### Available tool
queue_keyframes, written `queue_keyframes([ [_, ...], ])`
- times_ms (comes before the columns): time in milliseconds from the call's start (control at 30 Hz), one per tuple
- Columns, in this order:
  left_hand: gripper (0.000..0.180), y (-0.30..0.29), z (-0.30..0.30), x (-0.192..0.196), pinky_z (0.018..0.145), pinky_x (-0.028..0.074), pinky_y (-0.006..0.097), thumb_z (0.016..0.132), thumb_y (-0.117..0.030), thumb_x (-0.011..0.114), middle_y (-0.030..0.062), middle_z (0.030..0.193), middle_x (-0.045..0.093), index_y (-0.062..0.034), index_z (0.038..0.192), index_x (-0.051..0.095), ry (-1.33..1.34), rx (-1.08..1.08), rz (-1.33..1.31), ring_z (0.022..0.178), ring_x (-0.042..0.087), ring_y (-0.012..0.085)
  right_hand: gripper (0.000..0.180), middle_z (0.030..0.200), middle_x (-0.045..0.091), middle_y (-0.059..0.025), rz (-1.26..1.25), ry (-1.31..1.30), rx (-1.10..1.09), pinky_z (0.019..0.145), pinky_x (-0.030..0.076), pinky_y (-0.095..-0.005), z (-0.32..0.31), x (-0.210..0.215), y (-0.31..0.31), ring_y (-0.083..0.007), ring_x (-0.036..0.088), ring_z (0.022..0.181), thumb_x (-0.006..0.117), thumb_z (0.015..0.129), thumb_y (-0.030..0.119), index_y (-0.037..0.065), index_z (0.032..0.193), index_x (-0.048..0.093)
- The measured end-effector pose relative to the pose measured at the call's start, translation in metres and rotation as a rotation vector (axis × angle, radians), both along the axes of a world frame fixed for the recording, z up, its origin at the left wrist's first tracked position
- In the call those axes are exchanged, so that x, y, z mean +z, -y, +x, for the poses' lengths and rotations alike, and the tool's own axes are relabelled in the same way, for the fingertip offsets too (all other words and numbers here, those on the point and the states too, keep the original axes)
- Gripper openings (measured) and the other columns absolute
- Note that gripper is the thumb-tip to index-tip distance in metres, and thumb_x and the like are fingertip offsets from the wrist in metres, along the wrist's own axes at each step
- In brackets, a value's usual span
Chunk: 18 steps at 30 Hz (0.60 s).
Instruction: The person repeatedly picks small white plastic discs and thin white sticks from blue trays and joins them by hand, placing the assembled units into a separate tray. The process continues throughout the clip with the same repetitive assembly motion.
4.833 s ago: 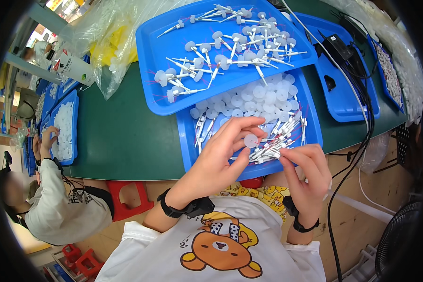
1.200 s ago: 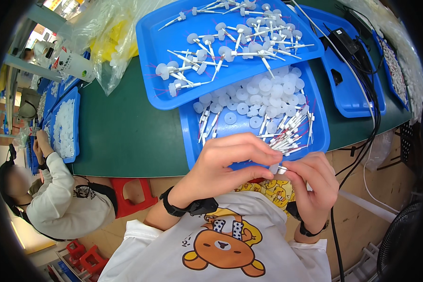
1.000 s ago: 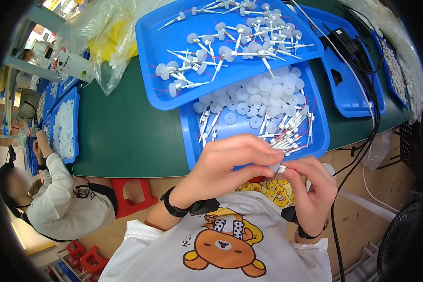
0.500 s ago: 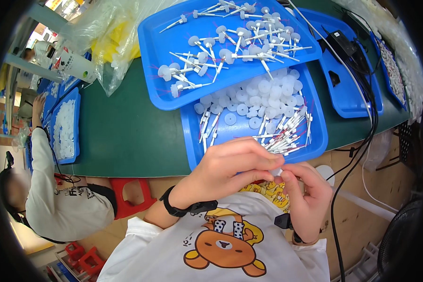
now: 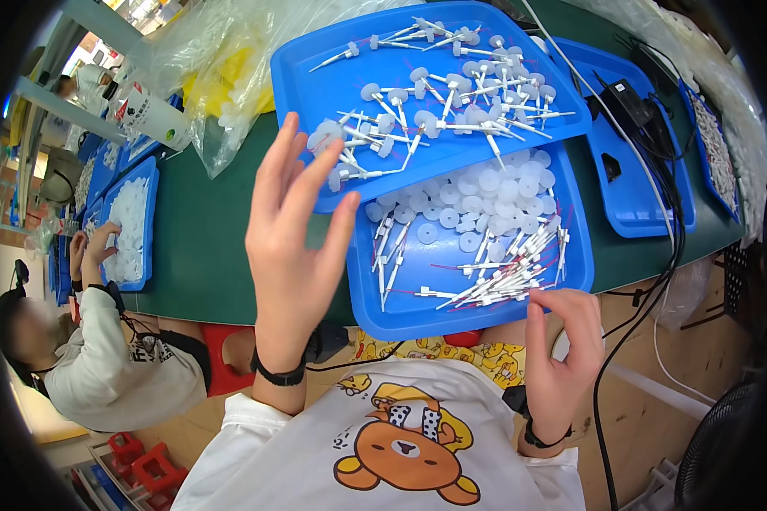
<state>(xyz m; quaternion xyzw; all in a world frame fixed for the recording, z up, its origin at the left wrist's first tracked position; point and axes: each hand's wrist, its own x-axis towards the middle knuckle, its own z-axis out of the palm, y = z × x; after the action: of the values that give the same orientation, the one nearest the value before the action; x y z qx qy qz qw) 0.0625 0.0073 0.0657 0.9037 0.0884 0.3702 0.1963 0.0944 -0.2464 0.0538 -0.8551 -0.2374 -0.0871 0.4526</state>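
My left hand (image 5: pixel 294 234) is raised at the left rim of the upper blue tray (image 5: pixel 315 98), its fingers spread. White stick pieces with translucent discs on them (image 5: pixel 427 125) lie scattered in that tray; a few sit right beside the fingertips. My right hand (image 5: pixel 564 358) hovers by the near right edge of the lower blue tray (image 5: pixel 368 294), fingers bent, thumb apart, nothing visible in it. Loose translucent discs (image 5: pixel 503 189) fill the back of the lower tray. White sticks with thin red wires (image 5: pixel 511 277) are piled at its front.
A blue tray with a black power adapter (image 5: pixel 624 102) and cables stands to the right. Clear plastic bags (image 5: pixel 230 128) lie at the back left. Another person (image 5: pixel 102 341) sits at the left, hands by a tray of white pieces (image 5: pixel 128 226). Black cables (image 5: pixel 675 230) hang over the table's right side.
My hands were together over the lower tray's front edge, pinching a small white piece. They have parted: the left moved up to the upper tray and spread its fingers.
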Motion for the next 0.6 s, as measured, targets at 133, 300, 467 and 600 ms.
queue_keyframes([
  [133,0.033,0.019,-0.012,-0.010,0.095,0.050,0.041,0.076,0.004,0.074,0.0149,0.124,0.062,-0.0020,0.108,0.070,-0.055,-0.156,0.057,0.112,0.062,0.0335,0.019,0.092,0.064,-0.0082,-0.146,0.126,-0.009,0.079,0.044,-0.0359,0.011,-0.007,-0.006,-0.0264,0.058,0.087,0.072,0.080,-0.007,0.000,0.097,0.067],
  [300,0.019,0.046,-0.013,-0.026,0.085,0.048,0.040,0.079,0.001,0.070,0.0087,0.102,0.064,-0.0007,0.098,0.069,-0.215,-0.340,-0.052,0.093,0.060,0.0297,0.017,0.089,0.061,-0.0060,-0.283,0.243,0.175,0.078,0.043,-0.0357,0.034,-0.013,-0.021,-0.0246,0.057,0.086,0.069,0.076,-0.001,0.002,0.093,0.069],
  [467,0.032,0.053,-0.007,-0.038,0.087,0.049,0.041,0.083,0.002,0.067,0.0126,0.107,0.060,-0.0004,0.115,0.063,-0.353,-0.287,-0.130,0.097,0.060,0.0320,0.012,0.086,0.057,-0.0066,-0.357,0.218,0.290,0.077,0.042,-0.0367,0.044,-0.022,-0.033,-0.0246,0.056,0.085,0.066,0.075,0.004,0.002,0.086,0.070],
  [600,0.035,0.052,-0.006,-0.044,0.083,0.050,0.042,0.087,0.004,0.063,0.0150,0.109,0.056,0.0009,0.122,0.059,-0.394,-0.231,-0.192,0.095,0.061,0.0341,0.009,0.087,0.056,-0.0070,-0.342,0.212,0.255,0.078,0.042,-0.0375,0.043,-0.023,-0.037,-0.0247,0.055,0.086,0.069,0.076,0.003,0.002,0.085,0.069],
])
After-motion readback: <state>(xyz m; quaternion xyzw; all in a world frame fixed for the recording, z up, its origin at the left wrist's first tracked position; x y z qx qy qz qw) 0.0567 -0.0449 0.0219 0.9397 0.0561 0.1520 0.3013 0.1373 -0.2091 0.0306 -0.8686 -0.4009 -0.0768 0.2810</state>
